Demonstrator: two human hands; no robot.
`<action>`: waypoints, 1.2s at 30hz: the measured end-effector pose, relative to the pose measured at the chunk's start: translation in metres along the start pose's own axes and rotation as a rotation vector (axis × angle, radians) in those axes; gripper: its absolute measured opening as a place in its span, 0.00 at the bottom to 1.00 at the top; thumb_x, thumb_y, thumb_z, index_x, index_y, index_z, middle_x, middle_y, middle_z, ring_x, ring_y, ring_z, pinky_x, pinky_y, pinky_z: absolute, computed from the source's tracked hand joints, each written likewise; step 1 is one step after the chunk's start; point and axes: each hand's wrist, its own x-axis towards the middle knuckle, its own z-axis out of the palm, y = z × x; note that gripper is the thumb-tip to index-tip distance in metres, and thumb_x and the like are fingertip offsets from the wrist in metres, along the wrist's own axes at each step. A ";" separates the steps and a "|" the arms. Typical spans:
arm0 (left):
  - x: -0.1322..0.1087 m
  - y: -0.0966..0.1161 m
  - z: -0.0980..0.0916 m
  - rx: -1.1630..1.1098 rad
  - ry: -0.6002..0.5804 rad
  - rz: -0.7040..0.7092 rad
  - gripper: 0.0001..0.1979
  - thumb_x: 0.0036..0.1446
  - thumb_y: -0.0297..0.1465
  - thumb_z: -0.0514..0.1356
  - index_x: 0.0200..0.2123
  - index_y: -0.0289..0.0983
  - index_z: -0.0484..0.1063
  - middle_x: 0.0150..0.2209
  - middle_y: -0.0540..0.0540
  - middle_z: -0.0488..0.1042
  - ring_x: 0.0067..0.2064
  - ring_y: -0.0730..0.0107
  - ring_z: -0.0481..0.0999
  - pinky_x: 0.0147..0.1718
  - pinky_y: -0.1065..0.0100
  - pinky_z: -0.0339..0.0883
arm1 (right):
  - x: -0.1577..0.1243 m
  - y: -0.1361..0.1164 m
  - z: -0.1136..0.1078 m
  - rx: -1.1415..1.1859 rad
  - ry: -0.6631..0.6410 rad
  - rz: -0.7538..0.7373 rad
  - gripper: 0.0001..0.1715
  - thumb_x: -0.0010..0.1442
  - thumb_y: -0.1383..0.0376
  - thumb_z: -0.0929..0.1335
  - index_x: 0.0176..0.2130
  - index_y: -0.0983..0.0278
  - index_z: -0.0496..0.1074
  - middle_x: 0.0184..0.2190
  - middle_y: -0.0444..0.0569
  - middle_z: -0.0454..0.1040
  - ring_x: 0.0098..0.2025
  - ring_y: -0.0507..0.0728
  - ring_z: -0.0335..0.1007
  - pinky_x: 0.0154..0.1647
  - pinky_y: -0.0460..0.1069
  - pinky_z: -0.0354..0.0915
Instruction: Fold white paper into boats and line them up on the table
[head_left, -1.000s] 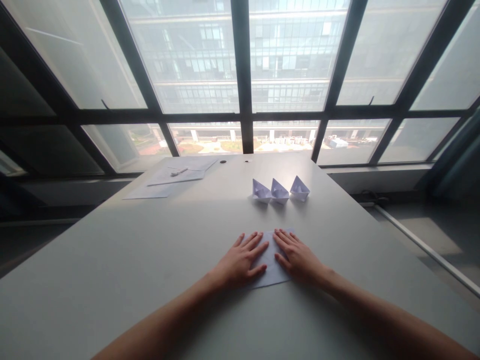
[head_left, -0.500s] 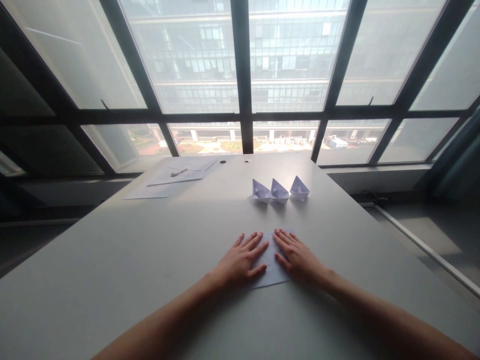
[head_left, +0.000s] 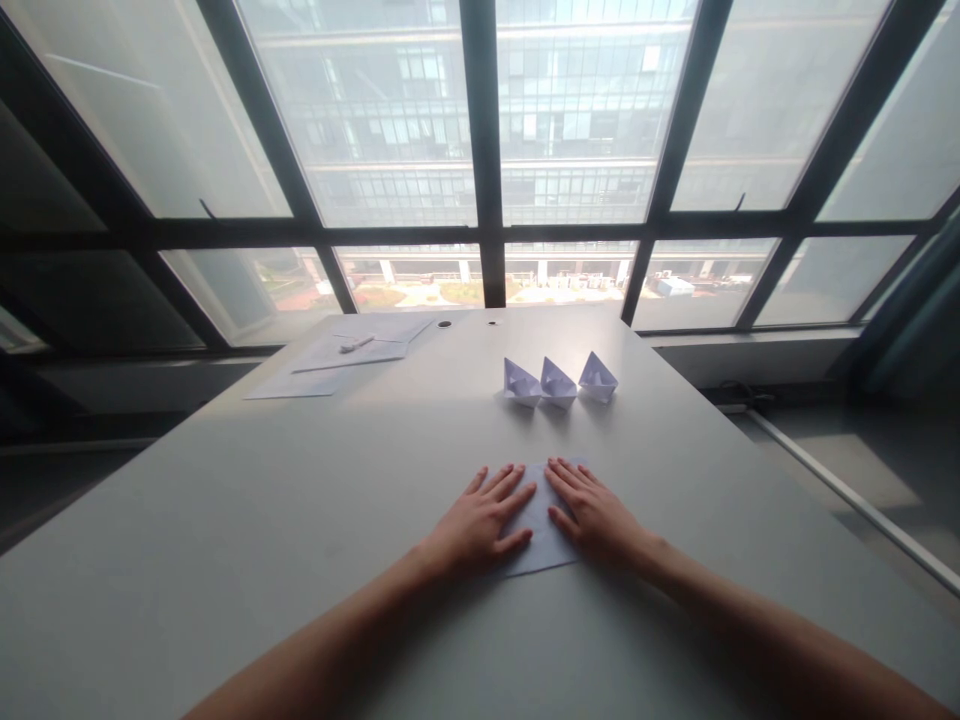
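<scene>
Presses a white paper sheet (head_left: 541, 528) flat at lower centre of the frame with left hand (head_left: 480, 522) and right hand (head_left: 594, 515), both open, fingers spread, gripping nothing. Lies on the grey surface (head_left: 300, 520), long axis pointing up-frame toward three paper boats (head_left: 559, 383), well apart.

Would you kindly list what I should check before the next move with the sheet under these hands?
1. Left hand flat on the sheet of paper, fingers spread: ok.
2. Right hand flat on the same sheet: ok.
3. Sheet lying flat on the table: ok where visible.
4. Creases or folds under the palms: cannot tell.
5. Three paper boats standing beyond the sheet, apart from it: ok.
6. Loose sheets at the far left, away from both hands: ok.
</scene>
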 end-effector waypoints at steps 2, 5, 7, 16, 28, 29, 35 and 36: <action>0.000 0.000 0.000 -0.007 0.001 0.001 0.34 0.69 0.52 0.47 0.72 0.46 0.49 0.73 0.43 0.44 0.73 0.52 0.46 0.69 0.47 0.38 | 0.000 0.000 0.000 0.000 -0.001 0.000 0.38 0.70 0.55 0.58 0.71 0.70 0.51 0.72 0.56 0.48 0.74 0.60 0.40 0.74 0.58 0.41; 0.000 0.000 0.000 -0.015 0.009 0.003 0.34 0.68 0.52 0.47 0.72 0.47 0.49 0.73 0.43 0.44 0.73 0.52 0.47 0.69 0.46 0.38 | -0.001 0.000 0.000 0.001 0.003 -0.003 0.38 0.70 0.55 0.58 0.71 0.69 0.51 0.72 0.56 0.48 0.74 0.60 0.40 0.74 0.58 0.41; 0.000 0.000 0.000 -0.019 0.017 0.006 0.34 0.68 0.52 0.48 0.72 0.47 0.49 0.73 0.43 0.45 0.73 0.51 0.47 0.69 0.47 0.38 | -0.001 0.000 -0.001 0.002 0.003 -0.002 0.37 0.70 0.56 0.58 0.71 0.69 0.51 0.72 0.56 0.48 0.74 0.60 0.41 0.74 0.58 0.41; 0.000 0.000 0.000 -0.004 0.018 0.008 0.35 0.68 0.53 0.47 0.72 0.45 0.49 0.73 0.43 0.46 0.73 0.52 0.48 0.70 0.48 0.38 | -0.001 0.000 -0.002 -0.016 0.007 -0.018 0.35 0.70 0.57 0.59 0.70 0.65 0.55 0.72 0.56 0.48 0.74 0.60 0.42 0.73 0.59 0.42; 0.000 0.001 0.000 -0.008 0.013 -0.002 0.34 0.68 0.52 0.48 0.72 0.46 0.49 0.73 0.42 0.45 0.73 0.51 0.46 0.70 0.46 0.36 | -0.001 -0.001 -0.003 0.000 0.011 -0.012 0.36 0.70 0.56 0.59 0.71 0.67 0.54 0.72 0.56 0.48 0.74 0.61 0.42 0.73 0.59 0.42; 0.000 0.000 0.000 -0.009 0.014 -0.001 0.34 0.68 0.52 0.48 0.72 0.46 0.49 0.73 0.42 0.45 0.73 0.51 0.46 0.70 0.46 0.36 | -0.001 -0.001 -0.003 -0.001 0.010 -0.013 0.36 0.70 0.56 0.59 0.71 0.67 0.54 0.72 0.56 0.48 0.74 0.61 0.42 0.73 0.59 0.42; 0.000 -0.001 0.002 -0.016 0.033 0.012 0.34 0.68 0.51 0.49 0.72 0.46 0.50 0.73 0.42 0.46 0.73 0.51 0.48 0.70 0.47 0.37 | -0.001 -0.001 -0.003 0.004 0.009 -0.013 0.35 0.70 0.56 0.59 0.71 0.66 0.54 0.72 0.56 0.48 0.74 0.60 0.41 0.73 0.59 0.42; 0.000 -0.001 0.002 -0.017 0.037 0.015 0.34 0.68 0.51 0.49 0.72 0.46 0.50 0.73 0.42 0.46 0.72 0.51 0.48 0.70 0.47 0.37 | -0.001 -0.001 -0.003 0.004 0.008 -0.012 0.35 0.70 0.56 0.59 0.71 0.66 0.54 0.72 0.56 0.48 0.74 0.60 0.41 0.73 0.59 0.42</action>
